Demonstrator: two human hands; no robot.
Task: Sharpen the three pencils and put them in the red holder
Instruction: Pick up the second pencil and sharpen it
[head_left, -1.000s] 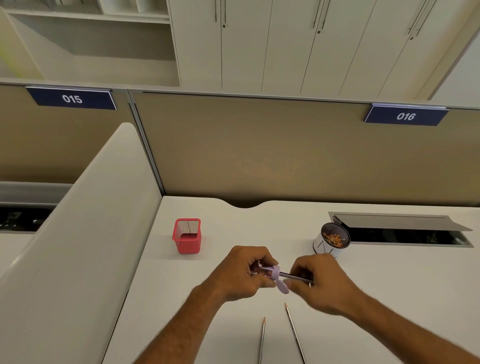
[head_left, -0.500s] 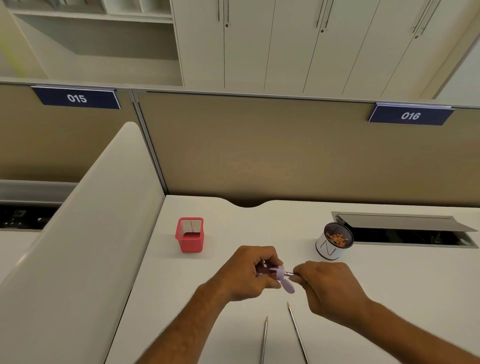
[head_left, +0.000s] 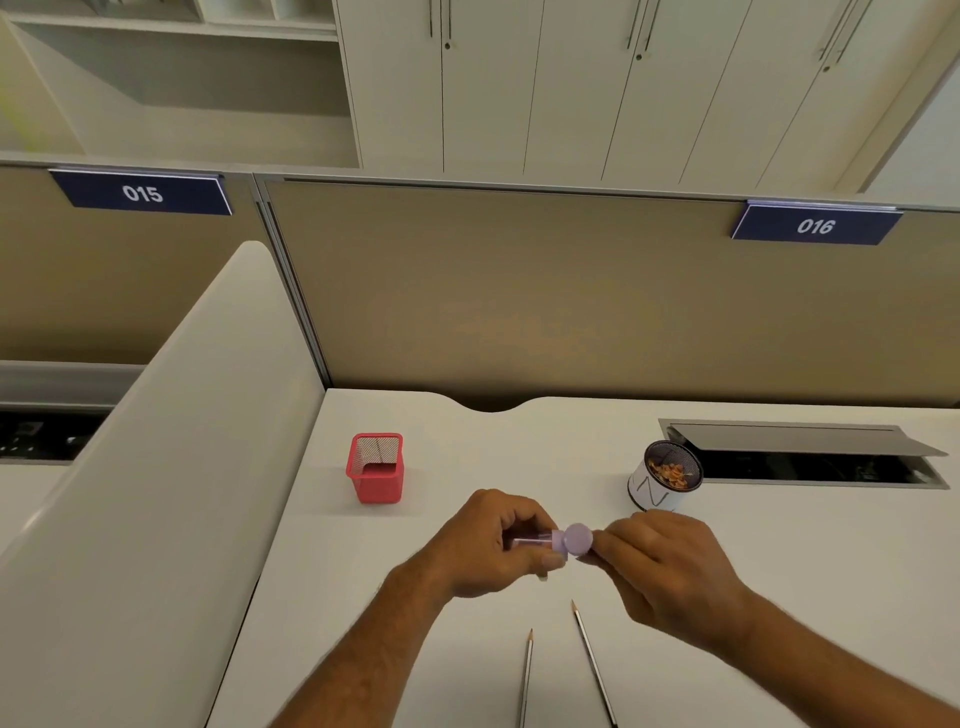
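Observation:
My left hand (head_left: 493, 545) grips a lilac sharpener (head_left: 563, 540) with a clear shavings chamber, held above the white desk. My right hand (head_left: 660, 566) is closed on a pencil pushed into the sharpener; the fingers hide the pencil almost fully. Two more pencils, one (head_left: 525, 675) and the other (head_left: 592, 660), lie on the desk just below my hands, tips pointing away from me. The red mesh holder (head_left: 376, 470) stands upright to the left beyond my left hand, with nothing visible inside.
A small white cup (head_left: 662, 478) with orange shavings stands behind my right hand. An open cable hatch (head_left: 810, 452) lies at the right rear of the desk (head_left: 467, 447). A curved white divider (head_left: 171, 467) borders the left side, and a tan partition closes the back.
My right hand has slid closer to the sharpener, so the pencil's bare shaft no longer shows. The sharpener's lilac flap has swung from hanging down to facing up.

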